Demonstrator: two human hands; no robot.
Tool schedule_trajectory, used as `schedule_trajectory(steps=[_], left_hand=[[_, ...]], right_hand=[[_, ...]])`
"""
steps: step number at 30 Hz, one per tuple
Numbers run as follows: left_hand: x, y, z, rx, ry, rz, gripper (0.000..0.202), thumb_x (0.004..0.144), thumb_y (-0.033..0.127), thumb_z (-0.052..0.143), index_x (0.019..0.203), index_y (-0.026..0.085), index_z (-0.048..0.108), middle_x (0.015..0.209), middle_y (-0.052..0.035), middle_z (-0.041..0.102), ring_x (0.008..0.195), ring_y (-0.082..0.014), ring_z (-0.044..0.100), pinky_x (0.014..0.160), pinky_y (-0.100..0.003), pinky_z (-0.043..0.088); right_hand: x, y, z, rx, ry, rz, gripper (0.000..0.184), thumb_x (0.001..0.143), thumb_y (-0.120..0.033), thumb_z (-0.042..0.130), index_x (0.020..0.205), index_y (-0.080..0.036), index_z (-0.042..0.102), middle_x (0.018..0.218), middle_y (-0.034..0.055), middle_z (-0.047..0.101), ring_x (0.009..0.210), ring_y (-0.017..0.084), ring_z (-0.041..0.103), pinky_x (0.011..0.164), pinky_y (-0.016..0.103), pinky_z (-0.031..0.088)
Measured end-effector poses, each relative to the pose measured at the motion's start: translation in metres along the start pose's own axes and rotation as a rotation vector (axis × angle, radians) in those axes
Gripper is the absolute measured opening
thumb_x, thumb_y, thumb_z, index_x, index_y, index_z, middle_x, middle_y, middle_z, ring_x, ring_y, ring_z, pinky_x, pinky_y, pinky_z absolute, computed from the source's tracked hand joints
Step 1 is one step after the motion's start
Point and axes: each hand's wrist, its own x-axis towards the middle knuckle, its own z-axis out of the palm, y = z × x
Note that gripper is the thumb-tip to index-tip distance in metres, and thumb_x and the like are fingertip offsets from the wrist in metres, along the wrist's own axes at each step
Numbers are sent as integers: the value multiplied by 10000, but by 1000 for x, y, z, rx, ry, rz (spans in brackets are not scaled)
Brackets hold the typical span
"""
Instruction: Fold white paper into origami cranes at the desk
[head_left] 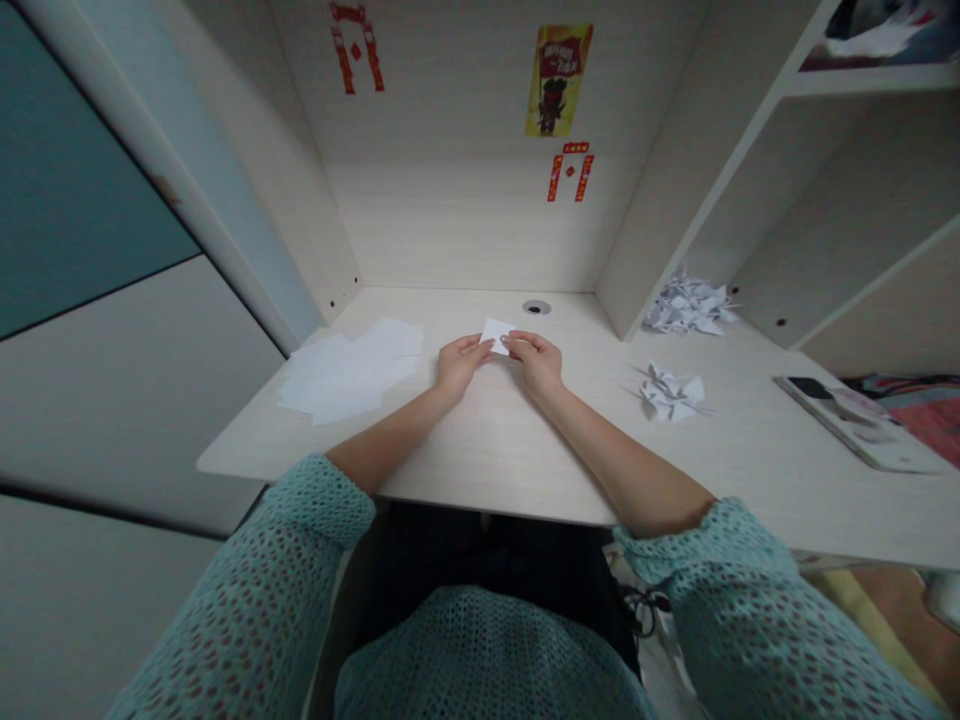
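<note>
Between my two hands is a small piece of white paper (495,333), raised a little over the desk (487,440) with one corner pointing up. My left hand (459,365) pinches its left edge between thumb and fingers. On the other side my right hand (536,358) grips the right edge in the same way. Fingers cover part of the paper, so its full shape and any folds are hard to make out. Flat sheets of white paper (349,370) lie spread to the left of my left hand. Right of my right hand sits a small pile of folded paper pieces (670,392).
A larger heap of folded white paper (688,305) rests by the upright divider (675,170) at the back right. A white phone-like slab (859,422) lies at the far right, beside red cloth (922,415). A cable hole (536,307) is near the back panel.
</note>
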Motion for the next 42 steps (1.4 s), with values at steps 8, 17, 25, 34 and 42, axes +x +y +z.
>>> schedule_trajectory(steps=[8,17,25,34,42], left_hand=[[1,2,-2,-23,-11,-34,327,708,150,739,1021,88,668,885,-91,735,752,-136,685,886,-324,510],[2,-3,0,89,-69,-16,434,697,198,756,1110,125,640,779,-67,736,745,-157,697,846,-324,522],[1,-4,-2,50,-57,16,390,728,175,719,1101,113,625,784,-71,736,723,-143,693,846,-315,523],[-2,-1,1,52,-62,13,337,732,166,715,1053,116,626,760,-65,732,724,-152,696,851,-328,525],[2,0,1,56,-74,-2,361,721,173,730,1058,119,612,782,-75,735,728,-157,700,854,-335,518]], right_hand=[[5,4,2,31,-12,-44,465,477,-423,810,630,-231,415,447,-109,403,480,98,479,555,259,435],[8,2,-6,-52,-5,-112,448,547,-386,776,783,-241,425,548,-79,568,550,119,557,583,245,438],[0,-3,-1,25,-122,-6,791,473,-352,828,1145,-223,433,605,-81,633,570,117,584,655,265,464],[5,0,-4,-41,-76,-11,604,450,-370,846,929,-219,509,635,-32,673,579,132,603,622,272,465],[7,-3,-5,-43,-61,-26,481,542,-437,767,898,-228,520,593,-31,633,579,140,580,589,270,438]])
